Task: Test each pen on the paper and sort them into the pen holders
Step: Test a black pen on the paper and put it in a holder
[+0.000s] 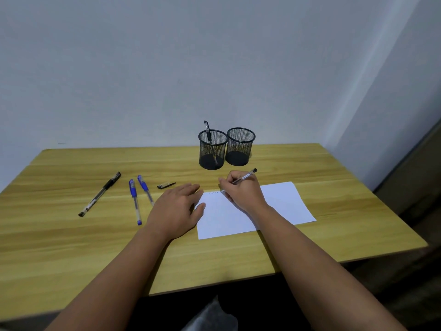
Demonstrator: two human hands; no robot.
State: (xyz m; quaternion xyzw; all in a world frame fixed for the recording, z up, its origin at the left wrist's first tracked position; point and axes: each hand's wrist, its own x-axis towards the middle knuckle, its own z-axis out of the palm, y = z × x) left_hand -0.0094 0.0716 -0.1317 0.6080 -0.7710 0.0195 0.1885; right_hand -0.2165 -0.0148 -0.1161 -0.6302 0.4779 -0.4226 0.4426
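Note:
My right hand [241,189] grips an uncapped black pen [247,176] with its tip on the white paper [284,204], beside some faint writing near the sheet's top left. My left hand [177,206] lies flat with straight fingers on the paper's left edge. A loose black pen cap [166,185] lies just left of the hands. Further left on the table lie two blue pens [135,200] [145,189] and a capped black pen [100,193]. Two black mesh pen holders stand at the back: the left holder [212,149] has one black pen in it, the right holder [239,146] looks empty.
The wooden table [71,247] ends close to my body at the front and at a slanted right edge. A grey wall rises right behind the holders.

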